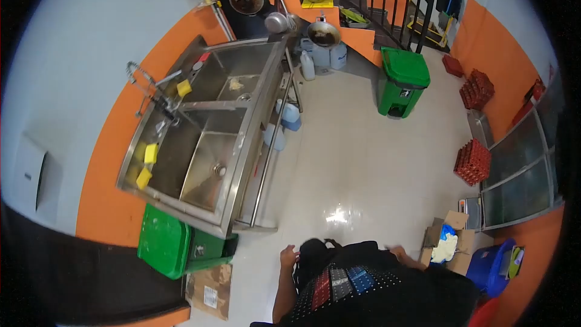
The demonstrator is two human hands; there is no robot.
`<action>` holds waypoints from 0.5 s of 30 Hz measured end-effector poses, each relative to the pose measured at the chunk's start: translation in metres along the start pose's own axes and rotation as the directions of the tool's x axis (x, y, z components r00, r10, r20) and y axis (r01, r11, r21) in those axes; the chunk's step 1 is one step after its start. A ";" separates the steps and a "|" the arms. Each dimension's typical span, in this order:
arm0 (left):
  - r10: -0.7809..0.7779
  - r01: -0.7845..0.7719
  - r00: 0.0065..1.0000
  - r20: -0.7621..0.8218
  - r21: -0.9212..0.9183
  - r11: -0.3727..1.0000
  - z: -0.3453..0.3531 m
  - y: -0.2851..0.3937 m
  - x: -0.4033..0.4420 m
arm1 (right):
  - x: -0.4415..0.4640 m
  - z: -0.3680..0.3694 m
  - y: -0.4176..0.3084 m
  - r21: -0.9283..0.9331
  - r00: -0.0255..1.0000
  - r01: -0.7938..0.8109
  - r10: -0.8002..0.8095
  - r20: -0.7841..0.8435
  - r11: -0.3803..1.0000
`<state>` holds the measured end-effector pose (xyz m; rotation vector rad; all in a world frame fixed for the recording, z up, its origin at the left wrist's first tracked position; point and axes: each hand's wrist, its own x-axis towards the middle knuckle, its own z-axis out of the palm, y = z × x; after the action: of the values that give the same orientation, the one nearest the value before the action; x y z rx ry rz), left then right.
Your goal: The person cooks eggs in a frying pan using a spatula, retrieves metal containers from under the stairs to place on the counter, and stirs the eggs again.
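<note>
My left hand (pixel 289 257) hangs beside my body at the bottom of the head view, its fingers loosely bent and slightly apart, with nothing visible in it. Black clothing (pixel 315 254) is right by its fingertips. On the other side of my patterned black shirt (pixel 342 281) is my right hand (pixel 396 252), low and partly covered by the shirt; its fingers are too small and hidden to read. Nearest to it is an open cardboard box (pixel 461 243) holding a pale yellow and blue item (pixel 445 247).
A double steel sink (pixel 233 145) with yellow sponges (pixel 150 153) stands left. Green bins (pixel 404 79) stand ahead and below the sink (pixel 163 239). Red egg trays (pixel 473 162) and a blue bin (pixel 487 266) line the right. Pans (pixel 324 34) sit on the stairs.
</note>
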<state>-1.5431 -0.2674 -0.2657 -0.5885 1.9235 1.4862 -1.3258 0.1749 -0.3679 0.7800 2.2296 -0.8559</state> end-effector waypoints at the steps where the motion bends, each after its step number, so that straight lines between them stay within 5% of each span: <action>1: -0.005 0.005 1.000 -0.010 -0.057 0.998 0.008 0.049 0.005 | 0.040 -0.051 -0.061 0.029 0.997 -0.069 0.070 -0.028 0.997; 3: 0.018 -0.015 1.000 0.024 -0.118 0.993 0.015 0.110 0.038 | 0.124 -0.128 -0.179 0.205 0.950 0.071 -0.004 -0.313 0.976; 5: 0.081 -0.067 0.991 0.109 -0.127 0.990 0.015 0.161 0.086 | 0.137 -0.224 -0.313 0.378 0.912 0.292 -0.137 -0.386 0.878; 8: 0.188 -0.211 0.962 0.199 0.106 0.972 0.016 0.265 0.135 | 0.183 -0.295 -0.430 0.457 0.842 0.489 -0.265 -0.470 0.743; 12: 0.433 -0.521 0.841 0.326 0.267 0.811 0.032 0.386 0.221 | 0.254 -0.311 -0.454 0.458 0.833 0.526 -0.326 -0.446 0.717; 15: 0.552 -0.686 0.722 0.416 0.333 0.647 0.042 0.501 0.251 | 0.274 -0.297 -0.416 0.304 0.857 0.367 -0.192 -0.478 0.879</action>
<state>-2.0517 -0.0875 -0.1089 0.5635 2.2481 1.2860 -1.8888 0.2167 -0.2343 0.9008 2.6584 -1.4192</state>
